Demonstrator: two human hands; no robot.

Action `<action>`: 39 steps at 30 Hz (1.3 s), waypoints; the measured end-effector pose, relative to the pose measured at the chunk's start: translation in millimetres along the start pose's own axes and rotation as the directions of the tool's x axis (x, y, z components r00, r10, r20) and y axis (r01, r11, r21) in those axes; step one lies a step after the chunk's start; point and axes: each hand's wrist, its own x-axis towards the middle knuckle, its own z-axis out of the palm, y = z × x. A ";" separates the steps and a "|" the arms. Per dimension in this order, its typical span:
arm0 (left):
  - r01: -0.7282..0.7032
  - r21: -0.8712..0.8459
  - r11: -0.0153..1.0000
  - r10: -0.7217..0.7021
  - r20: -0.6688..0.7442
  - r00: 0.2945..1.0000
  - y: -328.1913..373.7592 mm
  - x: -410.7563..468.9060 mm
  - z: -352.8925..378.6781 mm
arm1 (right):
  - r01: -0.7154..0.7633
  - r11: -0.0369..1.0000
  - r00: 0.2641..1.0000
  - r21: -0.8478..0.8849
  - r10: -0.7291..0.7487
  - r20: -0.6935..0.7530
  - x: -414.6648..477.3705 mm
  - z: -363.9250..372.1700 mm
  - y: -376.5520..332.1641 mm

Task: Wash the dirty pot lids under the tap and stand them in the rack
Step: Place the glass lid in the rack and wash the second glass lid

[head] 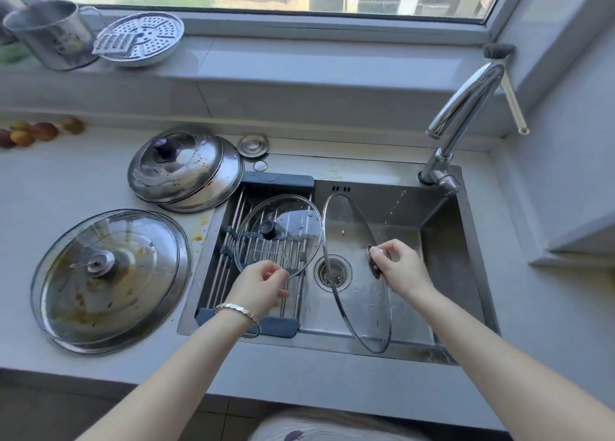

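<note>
My right hand (pixel 401 267) grips the knob of a large glass lid (pixel 352 267), held on edge over the sink (pixel 442 241). A smaller glass lid (pixel 283 221) with a dark knob leans in the rack (pixel 253 321) on the sink's left half. My left hand (pixel 261 287) pinches its near rim. The tap (pixel 466 98) arches from the back right, and drops of water fall from it. On the counter to the left lie a big dirty glass lid (pixel 109 281) and two stacked steel lids (pixel 186 171).
A sink strainer cover (pixel 253 145) lies behind the rack. On the windowsill stand a steel pot (pixel 50 34), a steamer plate with a grater (pixel 139 38) and a brush (pixel 506 84) by the tap. Fruit (pixel 36 132) lies at the far left of the counter.
</note>
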 end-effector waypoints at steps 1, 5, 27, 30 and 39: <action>0.000 -0.006 1.000 0.000 -0.006 1.000 -3.8 1.8 -5.6 | -0.014 0.999 1.000 -0.043 0.014 0.008 0.0 5.2 -0.8; 0.005 -0.011 1.000 -0.005 -0.036 0.999 -18.7 8.5 -29.8 | 0.050 0.964 0.999 -0.263 -0.048 0.013 -4.8 24.2 -21.1; 0.276 -0.141 0.951 -0.270 0.058 0.961 -92.8 79.7 -52.0 | 0.370 0.519 0.929 -0.770 -0.218 0.300 42.7 175.3 -88.1; 0.393 -0.184 0.901 -0.387 0.069 0.919 -90.6 107.1 -40.8 | 0.356 0.525 0.933 -0.773 -0.241 0.266 46.3 158.2 -91.8; 0.594 -0.461 0.660 -0.572 0.205 0.795 -89.8 156.8 -19.9 | 0.272 0.543 0.954 -0.794 -0.261 0.149 59.5 100.1 -106.0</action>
